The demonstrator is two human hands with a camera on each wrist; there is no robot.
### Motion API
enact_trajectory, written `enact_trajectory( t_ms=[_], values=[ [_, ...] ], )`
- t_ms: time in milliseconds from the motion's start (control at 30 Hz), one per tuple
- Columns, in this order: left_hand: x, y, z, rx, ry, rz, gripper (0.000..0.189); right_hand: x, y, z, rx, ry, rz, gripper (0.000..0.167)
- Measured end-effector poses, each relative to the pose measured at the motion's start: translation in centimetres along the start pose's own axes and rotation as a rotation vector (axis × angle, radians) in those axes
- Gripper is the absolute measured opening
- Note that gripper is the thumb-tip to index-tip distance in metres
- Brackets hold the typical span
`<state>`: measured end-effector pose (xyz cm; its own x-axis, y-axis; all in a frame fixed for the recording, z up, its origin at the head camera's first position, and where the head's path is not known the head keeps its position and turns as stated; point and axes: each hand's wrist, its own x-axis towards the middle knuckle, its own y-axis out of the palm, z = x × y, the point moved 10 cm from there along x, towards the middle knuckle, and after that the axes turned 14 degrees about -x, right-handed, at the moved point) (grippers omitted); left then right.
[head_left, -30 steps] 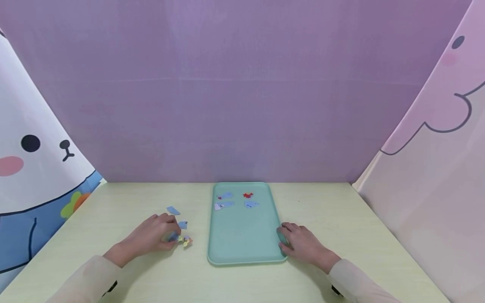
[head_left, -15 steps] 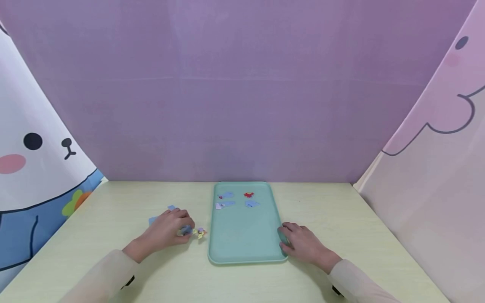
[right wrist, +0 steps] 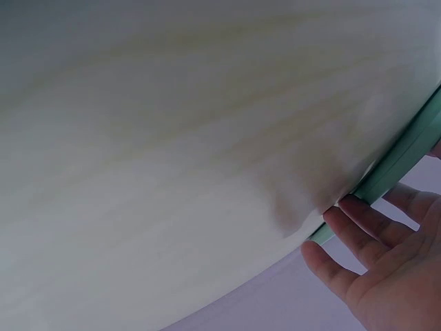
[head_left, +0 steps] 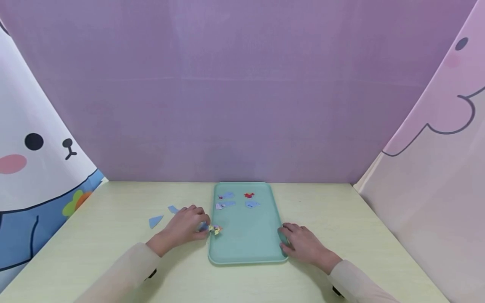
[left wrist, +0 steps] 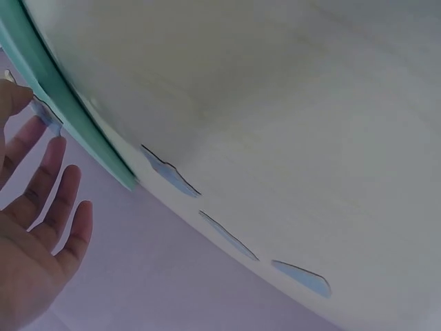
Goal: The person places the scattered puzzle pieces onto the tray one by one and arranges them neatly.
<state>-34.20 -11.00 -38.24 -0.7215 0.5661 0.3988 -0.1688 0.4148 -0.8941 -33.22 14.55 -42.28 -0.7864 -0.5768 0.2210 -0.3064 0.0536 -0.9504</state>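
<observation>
My left hand (head_left: 185, 226) pinches a small flat puzzle piece (head_left: 215, 230), blue with a yellow and pink patterned end, between thumb and fingertips. That patterned end overlaps the left rim of the green tray (head_left: 246, 244) in the head view. In the left wrist view the piece's blue part (left wrist: 45, 113) shows at the fingertips, beside the tray edge, while the other fingers spread loosely. My right hand (head_left: 302, 244) rests at the tray's right rim, thumb and fingers apart; in the right wrist view its fingertips (right wrist: 331, 215) touch the tray's edge.
Inside the tray's far half lie several pieces, among them a red one (head_left: 249, 195) and a blue one (head_left: 251, 204). Left of the tray, blue pieces (head_left: 155, 221) lie on the pale table (head_left: 182, 277). A purple backdrop (head_left: 242, 92) stands behind.
The left hand has moved right with the puzzle piece, from the loose pieces to the tray's left rim, uncovering blue pieces on the table. The right hand has stayed at the tray.
</observation>
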Motion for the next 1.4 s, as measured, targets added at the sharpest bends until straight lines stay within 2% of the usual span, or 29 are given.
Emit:
enact_trajectory(
  t_ms=[200,667,800,1000,1400],
  values=[
    [1.5,1.0,-0.3,0.001,-0.033,0.012,0.013,0.0,0.0,0.0,0.007,0.004,0.011,0.041],
    [4.8,3.0,0.2,-0.006,-0.143,0.06,0.014,0.0,-0.2,0.1,0.009,0.003,0.006,0.041],
    [5.3,3.5,0.5,-0.013,-0.179,0.079,0.014,0.0,-0.2,0.1,0.009,0.003,0.005,0.04],
    [5.7,4.4,1.1,0.018,-0.2,0.087,0.013,0.0,-0.3,0.1,0.006,0.002,0.003,0.04],
    [6.1,4.7,1.7,0.003,-0.259,0.098,0.014,0.0,-0.3,0.1,0.006,0.0,0.004,0.04]
  ],
)
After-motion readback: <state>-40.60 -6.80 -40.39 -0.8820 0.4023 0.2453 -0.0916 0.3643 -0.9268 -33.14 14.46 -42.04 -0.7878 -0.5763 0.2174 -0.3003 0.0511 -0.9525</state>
